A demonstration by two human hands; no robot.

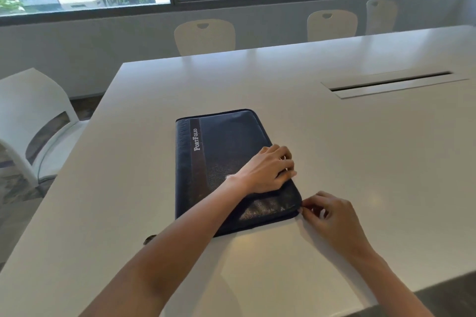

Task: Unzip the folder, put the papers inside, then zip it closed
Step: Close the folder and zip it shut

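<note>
A dark blue zip folder (221, 152) marked "Portfolio" lies closed and flat on the white table (154, 116). My left hand (268, 170) reaches across it and grips its right edge, fingers curled over the side. My right hand (327, 213) is at the folder's near right corner, thumb and fingertips pinching something small at the zip line, most likely the zipper pull, which is too small to make out. No papers are in view.
A cable slot (391, 82) is set into the table at the far right. White chairs stand at the left (33, 121) and along the far side (204, 37). A small dark object (150, 239) lies by my left forearm.
</note>
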